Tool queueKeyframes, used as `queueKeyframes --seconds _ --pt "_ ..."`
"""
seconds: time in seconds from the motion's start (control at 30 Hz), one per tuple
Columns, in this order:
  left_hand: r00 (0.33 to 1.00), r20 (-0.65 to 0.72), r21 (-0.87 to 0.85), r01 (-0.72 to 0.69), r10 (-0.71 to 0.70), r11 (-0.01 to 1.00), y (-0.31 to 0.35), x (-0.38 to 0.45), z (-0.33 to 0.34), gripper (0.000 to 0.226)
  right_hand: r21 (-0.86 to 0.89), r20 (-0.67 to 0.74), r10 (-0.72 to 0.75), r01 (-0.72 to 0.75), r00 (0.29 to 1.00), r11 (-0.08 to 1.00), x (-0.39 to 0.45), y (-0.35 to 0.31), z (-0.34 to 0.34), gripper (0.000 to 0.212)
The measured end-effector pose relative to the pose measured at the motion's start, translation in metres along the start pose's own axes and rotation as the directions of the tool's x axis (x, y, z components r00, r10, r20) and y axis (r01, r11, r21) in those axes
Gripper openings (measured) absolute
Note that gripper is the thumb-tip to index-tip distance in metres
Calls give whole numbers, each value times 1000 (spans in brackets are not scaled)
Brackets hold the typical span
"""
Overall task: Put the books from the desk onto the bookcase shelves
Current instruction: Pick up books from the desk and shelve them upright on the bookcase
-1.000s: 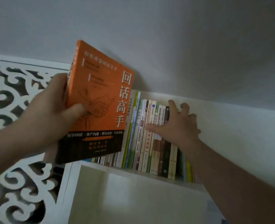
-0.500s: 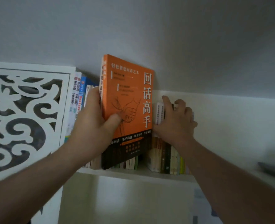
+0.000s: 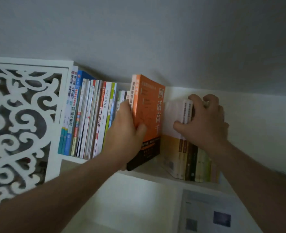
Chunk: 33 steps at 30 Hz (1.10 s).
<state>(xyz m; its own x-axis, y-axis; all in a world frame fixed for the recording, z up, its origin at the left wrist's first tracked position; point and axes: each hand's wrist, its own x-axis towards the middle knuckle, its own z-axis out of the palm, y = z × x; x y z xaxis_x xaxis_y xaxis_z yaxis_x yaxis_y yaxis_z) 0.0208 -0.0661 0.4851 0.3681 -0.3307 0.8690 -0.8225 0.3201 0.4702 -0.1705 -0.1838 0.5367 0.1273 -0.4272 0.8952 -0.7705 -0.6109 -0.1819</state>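
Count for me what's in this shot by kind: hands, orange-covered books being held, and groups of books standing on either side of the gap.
Hands: 2, left hand and right hand
Orange-covered book being held: 1
Groups of standing books: 2, left group and right group
Total: 5
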Motion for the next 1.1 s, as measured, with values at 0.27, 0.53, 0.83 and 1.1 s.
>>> queueKeyframes --seconds 0.27,0.53,0.83,1.1 --pt "990 -47 420 -102 134 902 -31 2 71 72 176 -80 -145 157 986 972 -13 -20 15 124" --pt "924 253 648 -383 288 659 -90 6 36 72 188 241 60 -108 969 976 -63 5 26 144" --pt "914 264 422 -398 309 815 -80 16 23 86 62 273 262 -289 925 955 -73 -15 41 145" --pt "897 290 516 -439 333 736 -51 77 31 77 90 176 348 -367 921 926 -72 -56 71 148"
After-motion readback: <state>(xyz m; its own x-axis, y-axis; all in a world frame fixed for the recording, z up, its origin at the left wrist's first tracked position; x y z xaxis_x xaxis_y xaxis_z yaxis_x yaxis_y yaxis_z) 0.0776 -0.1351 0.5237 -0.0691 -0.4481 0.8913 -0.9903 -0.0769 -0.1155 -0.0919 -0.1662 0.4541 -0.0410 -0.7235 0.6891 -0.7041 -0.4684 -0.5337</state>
